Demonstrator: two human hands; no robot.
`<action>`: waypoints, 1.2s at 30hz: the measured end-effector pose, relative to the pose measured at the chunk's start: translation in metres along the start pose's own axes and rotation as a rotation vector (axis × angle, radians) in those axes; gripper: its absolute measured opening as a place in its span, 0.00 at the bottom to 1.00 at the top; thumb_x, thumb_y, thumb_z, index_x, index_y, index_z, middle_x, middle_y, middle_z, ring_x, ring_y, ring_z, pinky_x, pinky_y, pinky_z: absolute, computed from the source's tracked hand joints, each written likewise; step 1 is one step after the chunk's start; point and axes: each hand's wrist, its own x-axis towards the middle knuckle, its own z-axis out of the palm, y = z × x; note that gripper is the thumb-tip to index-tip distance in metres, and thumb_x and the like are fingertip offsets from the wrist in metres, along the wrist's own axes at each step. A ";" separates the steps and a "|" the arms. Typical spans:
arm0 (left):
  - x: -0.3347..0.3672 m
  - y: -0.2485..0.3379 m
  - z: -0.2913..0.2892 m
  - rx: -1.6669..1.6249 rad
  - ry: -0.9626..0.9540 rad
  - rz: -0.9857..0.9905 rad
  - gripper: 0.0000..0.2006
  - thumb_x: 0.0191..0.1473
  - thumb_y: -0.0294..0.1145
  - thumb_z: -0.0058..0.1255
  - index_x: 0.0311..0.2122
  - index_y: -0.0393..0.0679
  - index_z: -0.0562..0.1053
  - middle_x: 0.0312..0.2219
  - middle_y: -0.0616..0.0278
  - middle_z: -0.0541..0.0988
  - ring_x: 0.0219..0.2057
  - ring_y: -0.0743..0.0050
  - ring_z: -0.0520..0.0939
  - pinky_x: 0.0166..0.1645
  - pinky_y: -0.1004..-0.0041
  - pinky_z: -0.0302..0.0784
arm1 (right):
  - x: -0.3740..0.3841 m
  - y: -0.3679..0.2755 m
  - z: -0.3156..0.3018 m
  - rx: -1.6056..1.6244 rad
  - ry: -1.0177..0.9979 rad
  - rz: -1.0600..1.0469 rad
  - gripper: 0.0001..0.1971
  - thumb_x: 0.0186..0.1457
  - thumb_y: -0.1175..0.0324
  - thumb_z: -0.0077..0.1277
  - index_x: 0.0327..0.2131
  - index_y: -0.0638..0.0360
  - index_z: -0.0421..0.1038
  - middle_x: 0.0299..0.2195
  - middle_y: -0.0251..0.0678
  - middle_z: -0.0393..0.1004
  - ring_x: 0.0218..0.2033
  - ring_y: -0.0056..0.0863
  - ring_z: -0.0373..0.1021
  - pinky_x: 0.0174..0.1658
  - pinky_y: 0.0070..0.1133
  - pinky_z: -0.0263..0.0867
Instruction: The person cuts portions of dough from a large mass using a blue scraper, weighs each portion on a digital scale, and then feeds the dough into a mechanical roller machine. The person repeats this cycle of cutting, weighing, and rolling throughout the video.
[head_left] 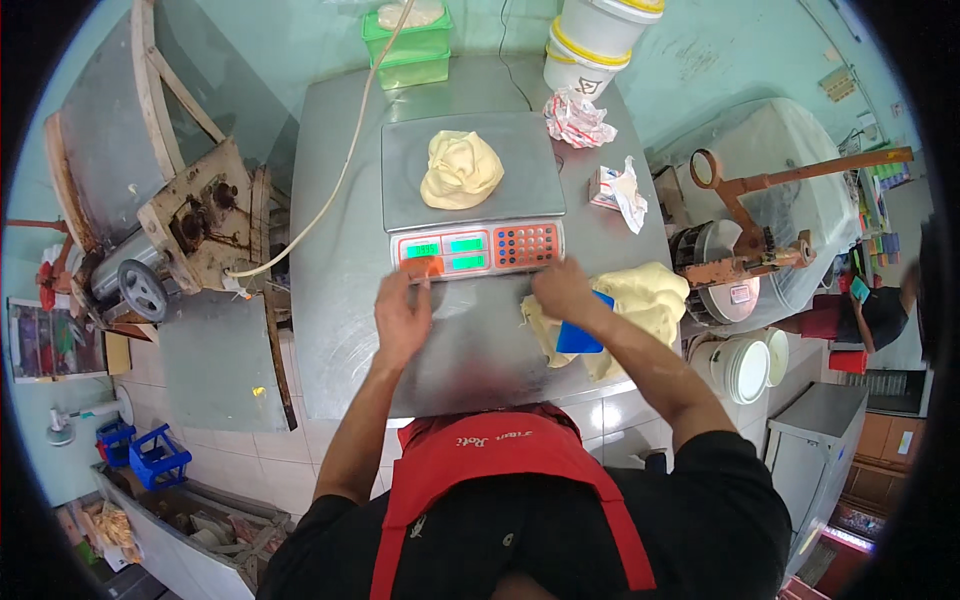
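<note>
My left hand (402, 325) is at the near left edge of a digital scale (475, 245), fingers stretched out and apart. Just beyond its fingertips an orange patch (425, 267) covers part of the display; I cannot make out what it is. On the scale's metal pan (525, 150) rests a rounded lump of pale dough (461, 171). My right hand (565, 292) is closed, right of the scale, over a larger spread of dough (645, 295). A blue dough scraper (580, 338) sticks out under my right wrist; the fingers gripping it are hidden.
Crumpled paper wrapping (579, 119) and an opened paper-wrapped block (618, 190) lie right of the scale. White buckets (600, 35) and green boxes (408, 50) stand at the back. A cable (355, 135) crosses the table's left side. Machines flank the table; a person (880, 315) stands far right.
</note>
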 end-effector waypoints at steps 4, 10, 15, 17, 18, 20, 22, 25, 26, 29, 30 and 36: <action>-0.032 0.001 0.009 -0.060 -0.086 -0.064 0.10 0.60 0.27 0.56 0.46 0.37 0.79 0.41 0.47 0.84 0.44 0.46 0.83 0.50 0.56 0.78 | -0.019 -0.032 -0.006 -0.009 0.153 0.107 0.11 0.59 0.63 0.53 0.33 0.55 0.84 0.37 0.39 0.84 0.46 0.36 0.76 0.46 0.35 0.66; -0.030 0.008 0.005 -0.088 -0.139 -0.075 0.11 0.59 0.26 0.57 0.47 0.37 0.79 0.41 0.49 0.84 0.43 0.47 0.84 0.50 0.57 0.79 | -0.009 -0.051 0.013 0.070 -0.078 0.131 0.12 0.61 0.64 0.51 0.36 0.56 0.84 0.37 0.38 0.84 0.51 0.38 0.75 0.49 0.36 0.66; -0.007 0.011 -0.001 -0.066 -0.077 -0.002 0.11 0.59 0.26 0.56 0.47 0.37 0.79 0.42 0.49 0.84 0.45 0.47 0.83 0.52 0.56 0.78 | -0.016 -0.096 -0.005 0.768 -0.275 -0.232 0.18 0.64 0.52 0.51 0.40 0.57 0.82 0.40 0.45 0.84 0.46 0.45 0.79 0.51 0.41 0.70; 0.010 0.009 0.002 -0.015 -0.043 0.051 0.12 0.59 0.27 0.56 0.47 0.37 0.79 0.43 0.49 0.84 0.46 0.46 0.83 0.53 0.55 0.77 | -0.017 -0.113 -0.105 0.942 -0.364 -0.385 0.23 0.64 0.46 0.51 0.47 0.55 0.78 0.44 0.48 0.81 0.43 0.48 0.78 0.48 0.42 0.70; 0.022 0.008 0.004 0.023 -0.023 0.110 0.12 0.59 0.27 0.56 0.47 0.37 0.79 0.43 0.49 0.84 0.46 0.45 0.82 0.54 0.54 0.76 | -0.008 -0.101 -0.130 0.949 -0.177 -0.281 0.26 0.61 0.45 0.54 0.53 0.53 0.74 0.48 0.47 0.80 0.48 0.47 0.76 0.49 0.41 0.69; 0.049 0.022 0.000 0.025 -0.028 0.164 0.15 0.59 0.30 0.56 0.49 0.36 0.79 0.48 0.47 0.83 0.52 0.40 0.81 0.59 0.51 0.73 | 0.025 -0.065 -0.158 0.649 0.317 -0.111 0.37 0.57 0.41 0.59 0.64 0.49 0.66 0.56 0.44 0.76 0.59 0.50 0.68 0.53 0.41 0.67; 0.070 0.008 0.015 0.188 0.044 0.231 0.18 0.59 0.31 0.56 0.52 0.34 0.78 0.52 0.45 0.82 0.57 0.39 0.79 0.63 0.51 0.72 | 0.067 -0.024 -0.174 0.112 0.666 -0.032 0.49 0.51 0.38 0.65 0.71 0.47 0.57 0.64 0.43 0.70 0.67 0.56 0.59 0.60 0.41 0.65; 0.078 -0.015 0.036 0.315 -0.035 0.193 0.21 0.59 0.30 0.58 0.57 0.33 0.77 0.58 0.41 0.78 0.64 0.39 0.74 0.68 0.52 0.68 | 0.149 0.005 -0.149 0.171 0.576 -0.072 0.53 0.46 0.38 0.68 0.71 0.52 0.57 0.61 0.45 0.72 0.66 0.54 0.62 0.62 0.41 0.66; 0.076 -0.020 0.036 0.345 -0.024 0.195 0.21 0.59 0.29 0.58 0.57 0.33 0.77 0.58 0.42 0.79 0.64 0.41 0.75 0.69 0.52 0.68 | 0.174 0.003 -0.144 0.309 0.502 -0.110 0.53 0.46 0.38 0.69 0.69 0.54 0.59 0.59 0.45 0.75 0.64 0.52 0.66 0.62 0.42 0.68; 0.079 -0.029 0.041 0.380 -0.009 0.236 0.20 0.59 0.28 0.58 0.56 0.34 0.78 0.58 0.43 0.79 0.63 0.44 0.76 0.69 0.52 0.69 | 0.202 0.014 -0.141 0.797 0.587 0.172 0.50 0.46 0.40 0.70 0.65 0.61 0.65 0.54 0.51 0.78 0.57 0.53 0.74 0.57 0.46 0.71; 0.078 -0.033 0.042 0.389 -0.003 0.244 0.20 0.59 0.27 0.58 0.56 0.35 0.78 0.58 0.43 0.79 0.63 0.45 0.76 0.69 0.52 0.69 | 0.204 0.015 -0.144 0.941 0.571 0.354 0.44 0.49 0.43 0.71 0.59 0.68 0.70 0.47 0.51 0.81 0.46 0.49 0.80 0.49 0.42 0.76; 0.078 -0.017 0.034 0.480 -0.150 0.110 0.23 0.67 0.32 0.53 0.64 0.37 0.72 0.63 0.44 0.75 0.66 0.44 0.74 0.74 0.56 0.61 | 0.146 -0.016 -0.134 2.067 0.848 0.414 0.34 0.54 0.50 0.71 0.51 0.71 0.72 0.45 0.45 0.82 0.43 0.33 0.81 0.46 0.29 0.76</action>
